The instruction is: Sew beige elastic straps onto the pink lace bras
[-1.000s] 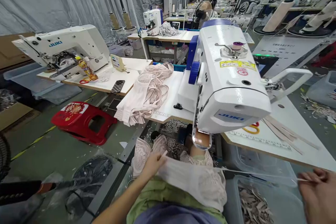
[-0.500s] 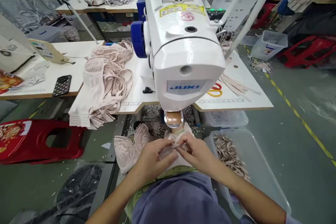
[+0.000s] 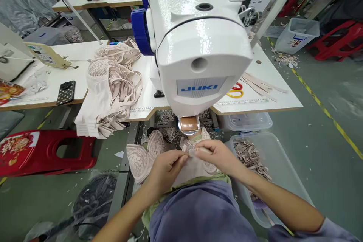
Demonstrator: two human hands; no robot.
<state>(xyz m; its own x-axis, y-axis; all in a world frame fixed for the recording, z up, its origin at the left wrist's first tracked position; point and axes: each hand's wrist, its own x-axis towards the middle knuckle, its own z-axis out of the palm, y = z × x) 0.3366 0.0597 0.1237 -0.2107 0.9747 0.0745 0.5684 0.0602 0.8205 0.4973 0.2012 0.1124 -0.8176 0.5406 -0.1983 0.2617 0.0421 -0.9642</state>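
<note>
1. Sewing machine [image 3: 198, 41]: white, blue "JUKI" badge on the near end face, blue handwheel [image 3: 138, 30] on its left side. It stands on the worktop and overhangs the near edge, its head above the person's lap.
2. Worktop [image 3: 280, 98]: white, with a printed ruler along the near edge. It carries the machine, the pile, the strips and the scissors.
3. Red stool [image 3: 42, 151]: plastic, on the floor to the left, well apart from the hands.
4. Clear bin [image 3: 283, 174]: on the floor just beside the right forearm, part-filled with beige offcuts.
5. Pile of beige garments [image 3: 113, 83]: straps and lace, left of the machine, hanging over the worktop edge.
6. Beige lace garment [image 3: 195, 168]: spread over the lap below the machine head, held by both hands. A lace cup hangs off to the left.
7. Left hand [image 3: 164, 166]: thumb and fingers [image 3: 177, 157] pressed together, pinching the garment's upper edge.
8. Right hand [image 3: 218, 157]: fingers [image 3: 202, 150] likewise pinching the same edge, just beside the left hand's pinch.
9. Fabric strips [image 3: 261, 85]: beige, lying flat on the worktop right of the machine.
10. Phone [image 3: 65, 92]: dark, flat on the neighbouring worktop to the left.
11. Scissors [image 3: 235, 91]: red and yellow handles, near the strips.
</note>
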